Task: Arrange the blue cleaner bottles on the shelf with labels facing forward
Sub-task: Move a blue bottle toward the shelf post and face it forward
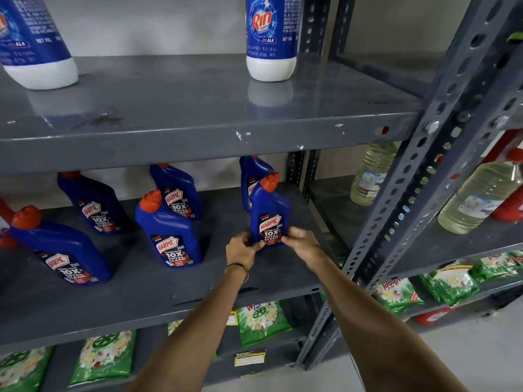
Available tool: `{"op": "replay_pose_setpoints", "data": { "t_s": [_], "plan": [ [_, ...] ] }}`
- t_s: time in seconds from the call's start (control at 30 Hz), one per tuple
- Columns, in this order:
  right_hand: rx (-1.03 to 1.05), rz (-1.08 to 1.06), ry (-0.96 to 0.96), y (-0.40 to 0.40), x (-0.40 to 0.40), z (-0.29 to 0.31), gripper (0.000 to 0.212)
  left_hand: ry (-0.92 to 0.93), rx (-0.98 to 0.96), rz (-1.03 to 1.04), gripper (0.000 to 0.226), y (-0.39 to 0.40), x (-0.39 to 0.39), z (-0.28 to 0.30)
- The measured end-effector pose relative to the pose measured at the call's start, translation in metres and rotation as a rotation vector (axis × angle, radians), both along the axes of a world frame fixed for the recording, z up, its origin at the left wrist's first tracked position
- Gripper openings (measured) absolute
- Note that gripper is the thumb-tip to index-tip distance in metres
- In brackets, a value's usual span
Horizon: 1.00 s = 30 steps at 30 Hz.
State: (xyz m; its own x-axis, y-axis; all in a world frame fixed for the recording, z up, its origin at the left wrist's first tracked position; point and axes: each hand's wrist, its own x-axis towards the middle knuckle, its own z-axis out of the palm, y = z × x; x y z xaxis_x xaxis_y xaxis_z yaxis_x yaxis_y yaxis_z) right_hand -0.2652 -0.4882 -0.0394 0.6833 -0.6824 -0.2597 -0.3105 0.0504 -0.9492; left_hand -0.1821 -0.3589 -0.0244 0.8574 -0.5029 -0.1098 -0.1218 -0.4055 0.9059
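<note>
Both our forearms reach up from the bottom edge; our left hand [242,246] and right hand [300,241] pinch the base of one blue Harpic bottle [270,215] from either side. It stands upright near the right front of the middle shelf [198,290], label forward. Five more Harpic bottles [169,230] stand leftward and behind. Two Rin bottles [270,38] sit on the shelf above.

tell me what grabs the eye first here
Both hands, left hand and right hand, clasp the base of one blue bottle standing on the middle shelf, label forward. Five more red-capped blue bottles stand to its left and behind. Above, two big Rin bottles sit on the top shelf.
</note>
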Motion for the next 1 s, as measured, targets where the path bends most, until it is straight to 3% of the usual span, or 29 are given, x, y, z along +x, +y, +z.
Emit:
{"op": "replay_pose_setpoints", "data": {
  "t_s": [0.3,0.53,1.0],
  "plan": [
    [-0.152,-0.093,0.175,0.010,-0.001,0.003,0.039,0.037,0.016,0.038,0.046,0.001,-0.007,0.000],
    [-0.159,-0.073,0.180,0.017,-0.021,0.001,0.047,0.066,0.002,0.040,0.047,0.013,-0.017,-0.005],
    [-0.156,-0.064,0.116,0.048,-0.069,-0.004,0.043,0.028,0.006,-0.030,0.035,0.044,-0.055,-0.003]
  ]
}}
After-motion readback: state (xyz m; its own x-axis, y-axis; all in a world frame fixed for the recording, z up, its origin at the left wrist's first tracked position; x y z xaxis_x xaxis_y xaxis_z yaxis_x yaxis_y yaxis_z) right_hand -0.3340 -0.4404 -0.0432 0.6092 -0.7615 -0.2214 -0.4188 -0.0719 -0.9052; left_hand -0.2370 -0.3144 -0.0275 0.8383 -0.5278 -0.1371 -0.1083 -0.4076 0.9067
